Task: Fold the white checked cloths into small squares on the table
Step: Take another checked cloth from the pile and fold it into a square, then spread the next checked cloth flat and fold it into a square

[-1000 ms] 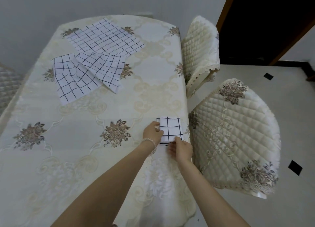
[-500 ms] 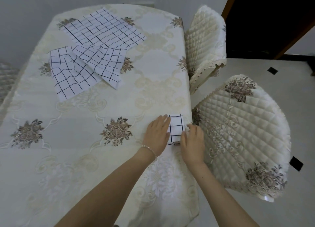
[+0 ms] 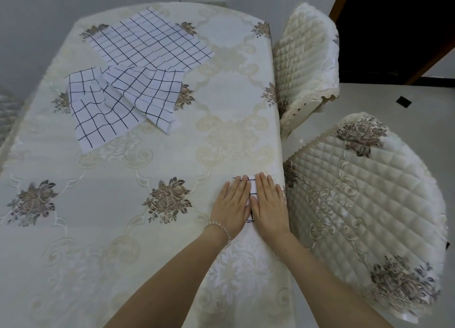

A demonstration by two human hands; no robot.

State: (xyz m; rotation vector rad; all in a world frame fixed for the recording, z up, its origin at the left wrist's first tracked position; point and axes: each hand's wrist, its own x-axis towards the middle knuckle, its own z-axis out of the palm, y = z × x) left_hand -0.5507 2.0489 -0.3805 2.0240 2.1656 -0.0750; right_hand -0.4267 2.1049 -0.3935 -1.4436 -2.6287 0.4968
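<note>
You have four checked cloths in view: one small folded cloth lies under your two hands, the left hand and the right hand, and three open cloths lie well beyond them to the left, a large cloth, a middle cloth and a bold-lined cloth. You have one table. To the right of your hands stand two quilted chairs, the near chair and the far chair. One bead bracelet circles your left wrist.
</note>
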